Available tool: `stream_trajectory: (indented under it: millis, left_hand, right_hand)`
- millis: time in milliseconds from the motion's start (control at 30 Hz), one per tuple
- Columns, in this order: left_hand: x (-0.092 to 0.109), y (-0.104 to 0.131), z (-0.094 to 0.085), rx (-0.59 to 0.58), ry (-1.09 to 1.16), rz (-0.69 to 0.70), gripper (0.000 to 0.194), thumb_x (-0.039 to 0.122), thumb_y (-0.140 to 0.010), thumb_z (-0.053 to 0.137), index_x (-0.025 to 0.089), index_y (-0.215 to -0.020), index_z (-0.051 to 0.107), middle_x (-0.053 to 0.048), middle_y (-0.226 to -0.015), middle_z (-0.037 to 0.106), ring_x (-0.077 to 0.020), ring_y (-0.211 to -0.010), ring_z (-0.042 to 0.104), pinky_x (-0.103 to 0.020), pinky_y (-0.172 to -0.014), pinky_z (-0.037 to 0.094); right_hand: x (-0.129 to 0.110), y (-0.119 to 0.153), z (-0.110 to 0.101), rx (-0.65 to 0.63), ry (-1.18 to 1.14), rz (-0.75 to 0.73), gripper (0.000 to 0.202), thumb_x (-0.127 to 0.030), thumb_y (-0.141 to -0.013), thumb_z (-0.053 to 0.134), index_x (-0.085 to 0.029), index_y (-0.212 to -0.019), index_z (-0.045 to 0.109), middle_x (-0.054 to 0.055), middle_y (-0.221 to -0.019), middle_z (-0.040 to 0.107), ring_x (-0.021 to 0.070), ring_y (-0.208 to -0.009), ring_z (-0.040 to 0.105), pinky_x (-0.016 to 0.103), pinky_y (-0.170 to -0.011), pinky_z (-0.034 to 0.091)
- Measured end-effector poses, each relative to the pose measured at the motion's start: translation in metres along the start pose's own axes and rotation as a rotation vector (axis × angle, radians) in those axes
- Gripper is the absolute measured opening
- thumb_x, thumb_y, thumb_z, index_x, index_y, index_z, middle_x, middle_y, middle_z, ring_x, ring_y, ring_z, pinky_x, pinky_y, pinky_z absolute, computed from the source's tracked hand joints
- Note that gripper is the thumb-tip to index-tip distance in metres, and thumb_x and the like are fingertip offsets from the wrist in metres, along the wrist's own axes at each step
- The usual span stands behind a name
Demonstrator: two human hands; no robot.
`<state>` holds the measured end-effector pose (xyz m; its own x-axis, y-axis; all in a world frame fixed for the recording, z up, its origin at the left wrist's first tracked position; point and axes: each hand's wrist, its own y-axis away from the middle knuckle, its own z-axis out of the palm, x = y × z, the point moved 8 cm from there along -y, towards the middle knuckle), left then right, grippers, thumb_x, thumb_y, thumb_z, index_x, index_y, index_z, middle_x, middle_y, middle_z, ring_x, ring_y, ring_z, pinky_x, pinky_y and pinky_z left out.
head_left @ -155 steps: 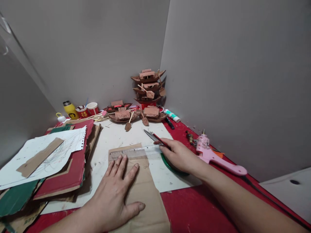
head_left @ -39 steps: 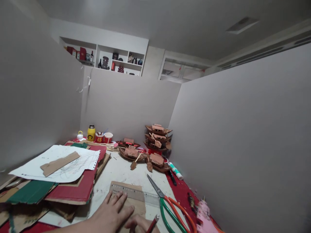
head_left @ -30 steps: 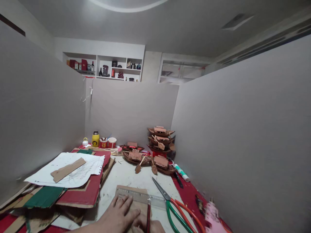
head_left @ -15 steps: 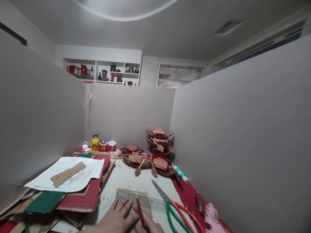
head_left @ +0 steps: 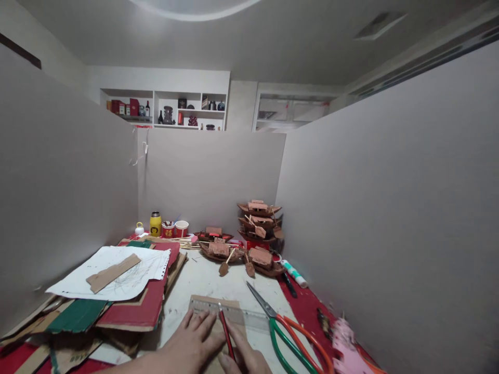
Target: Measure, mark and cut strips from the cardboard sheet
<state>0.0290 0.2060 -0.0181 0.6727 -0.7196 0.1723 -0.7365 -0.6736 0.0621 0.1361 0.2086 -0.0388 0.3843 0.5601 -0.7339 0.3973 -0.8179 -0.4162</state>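
On the brown sheet [head_left: 240, 328], the left hand [head_left: 193, 340] lies flat at the ruler [head_left: 236, 313]; the right hand [head_left: 245, 353] grasps a pencil [head_left: 226, 331].

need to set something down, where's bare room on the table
On the white sheet, between front boats and ruler, left of the scissors. A smaller red patch lies between black marker and scissors. Crowded: left, with the cardboard pile; near edge, with left hand and right hand.

the ruler [head_left: 238, 314] looks clear plastic, the brown sheet [head_left: 217, 326] matt, the scissor blades [head_left: 262, 301] smooth metal.
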Motion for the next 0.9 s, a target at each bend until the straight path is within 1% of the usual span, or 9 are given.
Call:
stream_trajectory:
  millis: [67,133,200,267,433,567,700,767,900]
  left_hand:
    - [0.005,0.006,-0.005,0.024,0.042,0.007,0.086,0.063,-0.083,0.055,0.025,-0.153,0.022,-0.021,-0.157,0.019,-0.043,-0.142,0.018,-0.068,-0.109,0.018]
    - [0.008,0.012,-0.009,0.063,0.076,0.013,0.09,0.066,-0.083,0.053,0.028,-0.154,0.014,-0.018,-0.158,0.015,-0.041,-0.143,0.014,-0.066,-0.111,0.016]
    - [0.009,0.016,-0.01,0.085,0.088,0.013,0.09,0.064,-0.083,0.054,0.029,-0.154,0.011,-0.017,-0.159,0.014,-0.0404,-0.144,0.012,-0.065,-0.112,0.014]
    - [0.009,0.016,-0.009,0.096,0.089,0.013,0.089,0.064,-0.083,0.054,0.028,-0.154,0.014,-0.017,-0.159,0.015,-0.0396,-0.144,0.013,-0.065,-0.112,0.013]
    - [0.01,0.012,-0.008,0.093,0.072,0.016,0.083,0.067,-0.085,0.048,0.027,-0.153,0.021,-0.015,-0.159,0.019,-0.0387,-0.145,0.014,-0.064,-0.113,0.012]
    - [0.01,0.01,-0.01,0.09,0.038,0.013,0.084,0.067,-0.086,0.048,0.028,-0.154,0.018,-0.016,-0.159,0.02,-0.038,-0.145,0.016,-0.063,-0.113,0.014]
    - [0.009,0.01,-0.009,0.067,0.022,0.011,0.082,0.067,-0.086,0.047,0.028,-0.153,0.02,-0.017,-0.16,0.015,-0.0368,-0.145,0.015,-0.062,-0.113,0.015]
    - [0.008,0.009,-0.007,0.047,0.009,-0.002,0.083,0.068,-0.085,0.048,0.028,-0.153,0.022,-0.016,-0.16,0.015,-0.0363,-0.145,0.014,-0.061,-0.114,0.013]
    - [0.007,0.007,-0.006,0.015,-0.015,-0.024,0.082,0.067,-0.086,0.048,0.028,-0.153,0.022,-0.017,-0.16,0.013,-0.0357,-0.146,0.013,-0.06,-0.114,0.011]
  right_hand:
    - [-0.022,0.002,-0.007,-0.004,-0.048,-0.061,0.06,-0.046,-0.093,0.046,-0.018,-0.146,0.042,0.008,-0.082,0.076,0.0217,-0.059,0.069,0.028,-0.061,0.057]
    - [-0.046,0.004,-0.016,0.024,-0.075,-0.125,0.056,-0.04,-0.095,0.045,-0.018,-0.146,0.04,0.013,-0.111,0.072,0.0247,-0.091,0.072,0.032,-0.082,0.057]
    - [-0.059,0.005,-0.022,0.043,-0.085,-0.112,0.051,-0.035,-0.096,0.045,-0.02,-0.145,0.042,0.013,-0.131,0.062,0.024,-0.124,0.056,0.035,-0.102,0.045]
    - [-0.064,0.006,-0.024,0.059,-0.092,-0.084,0.05,-0.032,-0.097,0.045,-0.019,-0.144,0.042,0.013,-0.135,0.059,0.0219,-0.13,0.051,0.035,-0.106,0.042]
    - [-0.059,0.009,-0.026,0.071,-0.077,-0.058,0.053,-0.028,-0.094,0.048,-0.015,-0.145,0.04,0.012,-0.11,0.071,0.0207,-0.103,0.067,0.032,-0.094,0.051]
    - [-0.058,0.007,-0.029,0.082,-0.091,-0.025,0.049,-0.031,-0.092,0.051,-0.013,-0.138,0.049,0.008,-0.091,0.071,0.0209,-0.088,0.067,0.03,-0.083,0.053]
    - [-0.059,0.003,-0.036,0.093,-0.196,0.059,0.027,-0.038,-0.093,0.051,-0.017,-0.096,0.067,0.001,-0.07,0.062,0.015,-0.064,0.056,0.026,-0.064,0.049]
    - [-0.055,0.002,-0.043,0.148,-0.29,0.111,0.031,-0.042,-0.093,0.05,-0.018,-0.077,0.062,-0.001,-0.064,0.056,0.0131,-0.059,0.051,0.024,-0.058,0.045]
    - [-0.034,0.004,-0.056,0.308,-0.512,0.262,0.041,-0.05,-0.091,0.052,-0.021,-0.063,0.048,-0.006,-0.053,0.04,0.0096,-0.048,0.037,0.021,-0.046,0.035]
